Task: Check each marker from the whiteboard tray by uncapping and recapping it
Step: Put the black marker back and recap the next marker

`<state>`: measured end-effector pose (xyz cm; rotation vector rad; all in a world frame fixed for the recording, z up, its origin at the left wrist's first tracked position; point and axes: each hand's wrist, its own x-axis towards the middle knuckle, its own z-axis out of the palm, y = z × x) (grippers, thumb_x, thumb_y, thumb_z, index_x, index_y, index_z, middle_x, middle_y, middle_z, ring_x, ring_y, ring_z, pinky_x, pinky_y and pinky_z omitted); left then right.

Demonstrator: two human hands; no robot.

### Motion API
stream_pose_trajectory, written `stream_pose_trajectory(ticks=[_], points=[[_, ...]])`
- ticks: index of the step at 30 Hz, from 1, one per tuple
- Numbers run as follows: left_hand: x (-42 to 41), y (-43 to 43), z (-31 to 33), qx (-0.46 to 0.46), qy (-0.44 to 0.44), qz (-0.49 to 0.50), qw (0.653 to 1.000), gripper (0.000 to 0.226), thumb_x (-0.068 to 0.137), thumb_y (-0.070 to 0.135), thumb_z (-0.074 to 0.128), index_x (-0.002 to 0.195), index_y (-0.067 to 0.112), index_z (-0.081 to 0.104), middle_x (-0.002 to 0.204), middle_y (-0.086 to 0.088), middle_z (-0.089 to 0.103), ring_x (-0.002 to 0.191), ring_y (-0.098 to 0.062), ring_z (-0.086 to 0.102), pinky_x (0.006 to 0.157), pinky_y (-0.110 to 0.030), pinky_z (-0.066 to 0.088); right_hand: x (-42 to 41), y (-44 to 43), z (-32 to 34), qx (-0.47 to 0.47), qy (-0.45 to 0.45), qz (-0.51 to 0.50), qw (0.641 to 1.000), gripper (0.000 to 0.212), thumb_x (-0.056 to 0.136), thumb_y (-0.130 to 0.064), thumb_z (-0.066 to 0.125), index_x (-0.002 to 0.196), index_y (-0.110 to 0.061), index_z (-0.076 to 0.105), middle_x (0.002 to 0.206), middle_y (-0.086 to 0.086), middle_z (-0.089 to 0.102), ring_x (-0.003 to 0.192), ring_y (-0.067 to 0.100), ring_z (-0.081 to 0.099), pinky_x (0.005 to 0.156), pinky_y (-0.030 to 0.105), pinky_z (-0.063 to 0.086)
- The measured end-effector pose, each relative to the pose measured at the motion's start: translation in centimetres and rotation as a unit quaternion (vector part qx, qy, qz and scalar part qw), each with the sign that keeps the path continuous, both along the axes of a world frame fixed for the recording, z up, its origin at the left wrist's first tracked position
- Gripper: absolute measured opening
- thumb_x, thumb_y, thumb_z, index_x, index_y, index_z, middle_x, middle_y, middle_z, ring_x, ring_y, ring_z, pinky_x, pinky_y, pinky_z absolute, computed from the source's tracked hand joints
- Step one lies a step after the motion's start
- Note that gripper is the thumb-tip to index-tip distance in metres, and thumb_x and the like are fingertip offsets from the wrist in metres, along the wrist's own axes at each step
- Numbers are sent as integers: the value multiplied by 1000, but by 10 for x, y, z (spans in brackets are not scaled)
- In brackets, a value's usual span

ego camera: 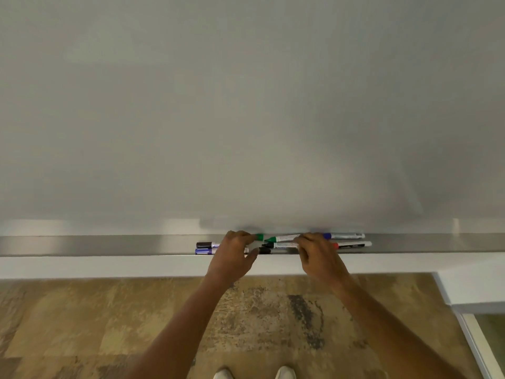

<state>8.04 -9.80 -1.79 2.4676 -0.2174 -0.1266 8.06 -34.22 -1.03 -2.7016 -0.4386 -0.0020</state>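
Now the person stands close to the whiteboard (246,105), both hands raised over its metal tray (109,244). The right hand (318,255) pinches the white barrel of the green marker (284,238) between thumb and fingers, closed firmly around its rear half. The green tip points out from this grip toward the left hand (232,255). The left hand holds the green cap (259,237) at its fingertips, closed on it, a small gap away from the tip, so the marker is uncapped at this moment.

Under and beside the two grips, the other markers lie in the tray: a black marker (278,245) just below the green one, a blue marker (344,236) and a red marker (352,244) beyond the right hand, and two darker markers (206,248) on the far side of the left hand.

I judge the marker to be light, stiff and rather smooth plastic, so it can roll or slip. A hold on the middle of the barrel seems best, away from the wet tip. The cap is small and easy to drop; it probably needs a straight push until it snaps.
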Motion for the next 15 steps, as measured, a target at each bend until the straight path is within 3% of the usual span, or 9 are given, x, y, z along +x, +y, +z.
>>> stream_pose_trajectory(ticks=[9, 15], points=[[2, -31, -9, 130, 21, -57, 990, 31, 97, 33, 60, 125, 25, 70, 125, 0, 70, 114, -26, 55, 97, -41, 50, -6, -4, -17, -81, 17, 7, 997, 30, 89, -9, 56, 117, -14, 66, 116, 4, 68, 110, 26, 57, 92, 44, 48], [5, -35, -10, 131, 45, -43, 989, 28, 97, 28, 64, 123, 26, 72, 116, -7, 74, 109, -28, 60, 95, -42, 53, -4, -13, -18, -76, 39, 12, 996, 26, 95, -13, 52, 117, -16, 65, 119, 3, 67, 113, 24, 57, 96, 43, 46]])
